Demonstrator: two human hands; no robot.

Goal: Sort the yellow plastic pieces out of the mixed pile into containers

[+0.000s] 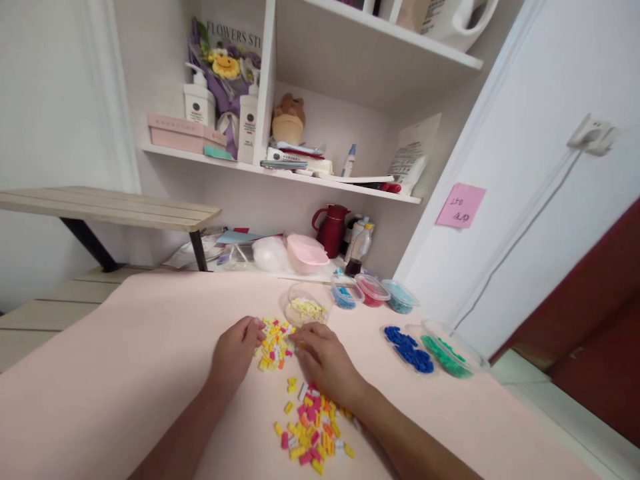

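A pile of small toy bricks (273, 343), mostly yellow with some pink, white and orange, lies between my hands. At its left edge is my left hand (236, 350), fingers curled and close together; anything inside them is too small to make out. My right hand (327, 360) reaches over the right edge of the pile, fingertips bent down among the bricks, and what they pinch is hidden. Nearer to me, partly under my right forearm, a second heap of bricks (315, 427) in yellow, pink, orange and white is spread out. Just beyond my hands stands a clear container (306, 308) with pale yellow bricks.
Clear tubs of blue (345, 297), red (373, 291) and light blue pieces (399, 297) line the back right. Dark blue bricks (409, 349) and a tub of green bricks (445, 357) sit at the right. Behind the pink tabletop (150, 373), shelves hold a red jug (331, 231) and bottles.
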